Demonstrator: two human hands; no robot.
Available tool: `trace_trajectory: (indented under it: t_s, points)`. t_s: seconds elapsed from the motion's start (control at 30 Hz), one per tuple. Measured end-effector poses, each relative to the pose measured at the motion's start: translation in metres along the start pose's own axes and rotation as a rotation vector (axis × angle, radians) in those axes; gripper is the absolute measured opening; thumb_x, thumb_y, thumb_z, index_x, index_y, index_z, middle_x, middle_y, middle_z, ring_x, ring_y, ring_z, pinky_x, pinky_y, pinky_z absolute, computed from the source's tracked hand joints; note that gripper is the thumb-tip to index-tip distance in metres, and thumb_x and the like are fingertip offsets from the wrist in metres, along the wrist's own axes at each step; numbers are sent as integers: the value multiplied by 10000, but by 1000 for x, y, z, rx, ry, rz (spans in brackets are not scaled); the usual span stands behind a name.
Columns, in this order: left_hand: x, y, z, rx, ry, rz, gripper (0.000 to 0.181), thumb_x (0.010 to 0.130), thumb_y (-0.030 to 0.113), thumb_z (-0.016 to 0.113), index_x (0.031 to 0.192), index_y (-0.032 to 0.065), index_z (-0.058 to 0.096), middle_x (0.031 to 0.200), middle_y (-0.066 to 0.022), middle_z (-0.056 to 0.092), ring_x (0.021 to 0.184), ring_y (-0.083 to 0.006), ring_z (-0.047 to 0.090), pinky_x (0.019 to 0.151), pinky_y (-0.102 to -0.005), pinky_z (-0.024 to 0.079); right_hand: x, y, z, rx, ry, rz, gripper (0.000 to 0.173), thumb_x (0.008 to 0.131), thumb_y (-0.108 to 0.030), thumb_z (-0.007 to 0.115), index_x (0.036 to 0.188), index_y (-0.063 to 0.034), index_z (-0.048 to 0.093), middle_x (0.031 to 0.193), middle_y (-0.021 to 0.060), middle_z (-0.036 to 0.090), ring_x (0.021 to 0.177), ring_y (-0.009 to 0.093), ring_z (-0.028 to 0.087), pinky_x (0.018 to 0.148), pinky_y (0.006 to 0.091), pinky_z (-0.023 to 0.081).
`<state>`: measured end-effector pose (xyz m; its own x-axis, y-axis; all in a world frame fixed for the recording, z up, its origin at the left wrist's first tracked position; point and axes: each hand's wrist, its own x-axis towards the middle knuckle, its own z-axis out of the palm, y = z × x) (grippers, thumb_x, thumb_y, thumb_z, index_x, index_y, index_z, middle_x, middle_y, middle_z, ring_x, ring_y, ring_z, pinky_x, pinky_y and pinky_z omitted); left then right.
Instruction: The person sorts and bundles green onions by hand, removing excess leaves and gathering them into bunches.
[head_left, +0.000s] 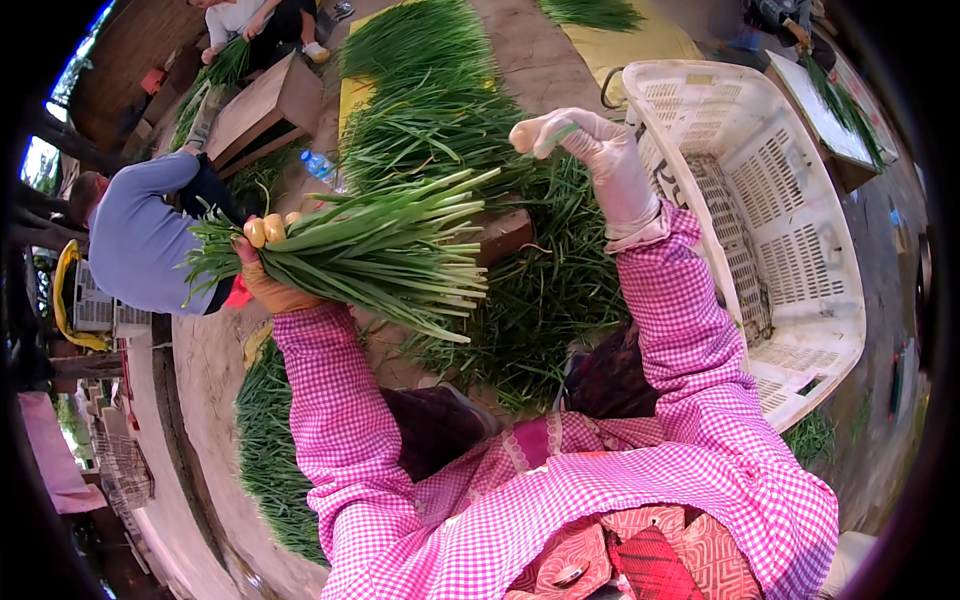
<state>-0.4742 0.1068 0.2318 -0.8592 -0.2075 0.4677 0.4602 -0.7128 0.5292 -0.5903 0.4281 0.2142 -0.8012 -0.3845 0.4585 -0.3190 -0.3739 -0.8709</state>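
Observation:
My left hand (274, 255), in a worn glove with yellowish fingertips, grips a bunch of long green leafy stalks (375, 251), which look like garlic chives. Their pale cut ends point right and the leaf tips stick out left of the hand. My right hand (589, 150), in a whitish glove, is raised to the right of the bunch with its fingers bent. A bit of green leaf clings to its fingers; whether they pinch it I cannot tell. Loose green leaves (555, 300) lie in a heap below, between my feet.
A white plastic crate (799, 225) stands at my right. More chives (427, 82) lie on a yellow sheet ahead, near a water bottle (321, 166); another pile (274, 457) is at my left. A person in blue-grey (146, 232) bends at left; two others work farther off beside wooden stands (259, 105).

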Motion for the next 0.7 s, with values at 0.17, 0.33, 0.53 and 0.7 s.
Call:
trace_trajectory:
  t_s: [0.17, 0.33, 0.53, 0.7]
  points:
    - [0, 30, -26, -27, -278, 50, 322, 986, 358, 389, 736, 160, 430, 648, 47, 475, 726, -143, 451, 724, -336, 405, 0, 21, -35, -805, -7, 193, 246, 909, -248, 575, 909, -28, 683, 930, 58, 684, 912, 167, 620, 885, 296, 447]
    - [3, 28, -13, -51, -335, 102, 360, 995, 364, 350, 725, 146, 444, 608, 24, 488, 607, -118, 423, 639, -297, 398, -4, 25, -17, -686, -150, -15, 226, 907, -230, 585, 1012, -53, 679, 969, 39, 675, 918, 150, 615, 842, 278, 466]
    - [9, 24, -6, -15, -488, 29, 290, 987, 271, 354, 732, 165, 442, 649, 46, 509, 680, -108, 404, 701, -287, 344, -20, -6, 42, 16, -554, 469, 188, 889, -194, 614, 948, -29, 685, 783, 30, 665, 668, 82, 576, 637, 227, 479]
    - [13, 26, -8, 6, -625, 0, 199, 946, 222, 448, 767, 142, 483, 703, 17, 555, 680, -113, 405, 687, -293, 342, -41, 27, 83, -49, -365, 641, 222, 892, -231, 598, 992, -50, 679, 700, 16, 653, 606, 71, 549, 594, 225, 469]
